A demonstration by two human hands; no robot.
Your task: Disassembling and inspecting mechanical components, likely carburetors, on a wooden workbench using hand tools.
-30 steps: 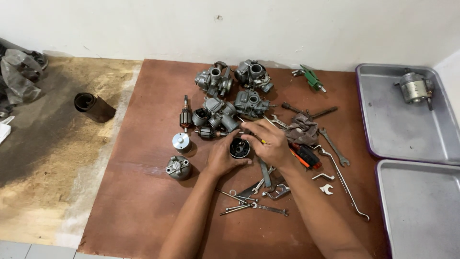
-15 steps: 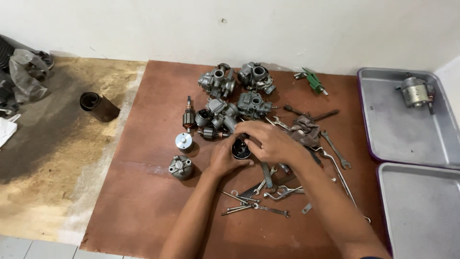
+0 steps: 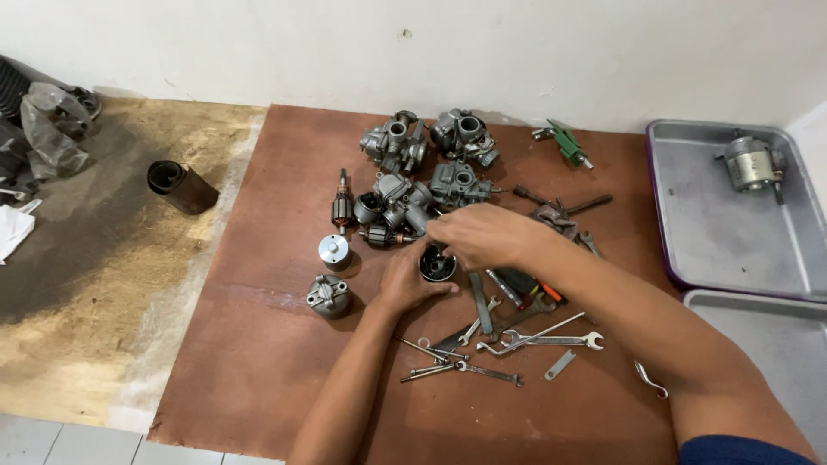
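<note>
far to your left lies crumpled grey plastic wrap (image 3: 53,129) on the bare floor, no marking readable on it, with a scrap of white paper (image 3: 13,231) below it and a dark cylinder (image 3: 179,186) lying on its side nearer the brown board (image 3: 258,344). on the board a round silver cap (image 3: 333,250) and a small grey housing (image 3: 329,295) sit just left of your left hand (image 3: 405,280). that hand's fingers are curled snug round the side of the dark round cup part (image 3: 437,263), which rests on the board between your two hands, so keep it pinned flat rather than lifted. your right hand (image 3: 482,234) is bunched over the cup's top rim, fingertips pinched close together; whether they grip something small i cannot tell. work in short, light turns and let the left hand take the twist. grey carburettor bodies (image 3: 431,164) crowd just behind, so mind your knuckles. spanners (image 3: 534,340) lie loose beside your right forearm, a green tool (image 3: 566,142) near the wall, and further right two grey metal trays (image 3: 706,250), the upper one holding a small grey motor part (image 3: 751,164); no labels or signs show anywhere
</note>
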